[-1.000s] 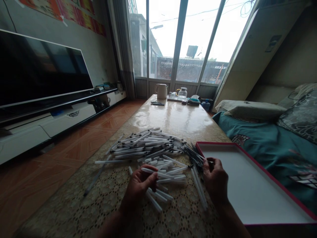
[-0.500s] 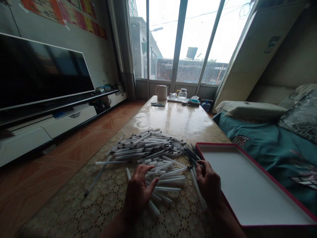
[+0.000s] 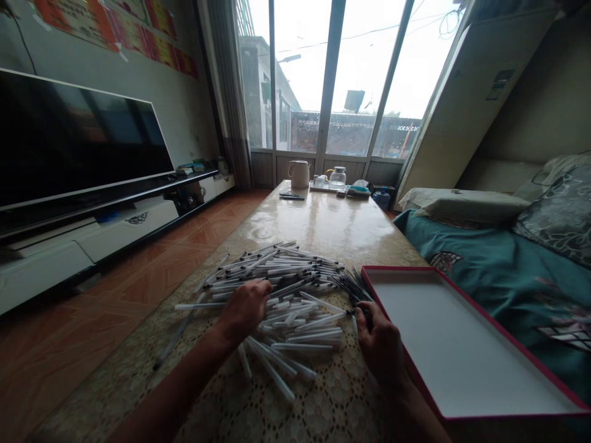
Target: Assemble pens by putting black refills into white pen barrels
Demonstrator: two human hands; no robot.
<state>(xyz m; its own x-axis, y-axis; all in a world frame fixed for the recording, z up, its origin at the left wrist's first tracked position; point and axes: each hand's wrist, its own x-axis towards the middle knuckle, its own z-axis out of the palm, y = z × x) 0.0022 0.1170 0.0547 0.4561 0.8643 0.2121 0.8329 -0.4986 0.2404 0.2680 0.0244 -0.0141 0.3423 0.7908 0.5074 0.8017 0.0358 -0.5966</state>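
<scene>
On the near half of the surface (image 3: 323,221), over the lace cloth, lies the heap of white pen tubes (image 3: 281,277). Most of them run left to right in a loose fan, so one can be lifted off the top without dragging its neighbours.

My left grip (image 3: 244,307) rests palm down on the near left edge of that heap, fingers curled over several tubes. Whether any one tube is caught between them I cannot tell (the back of the hand hides it).

My right grip (image 3: 381,337) sits to the right of the heap, just beside the red-rimmed tray (image 3: 443,332). Its fingers are drawn narrow at the near ends of the thin dark refills (image 3: 351,284); it looks like a pinch, yet I cannot tell whether a refill is in it.

Those refills lie in a bunch of their own between the tubes and the tray, which keeps the two kinds of part separate and each close under its own hand. The tray lies flat with its white floor up, its long right side towards the teal cover (image 3: 484,264).

At the far end stand a pale jug (image 3: 299,173) and a glass pot (image 3: 337,177), well apart from all this.
</scene>
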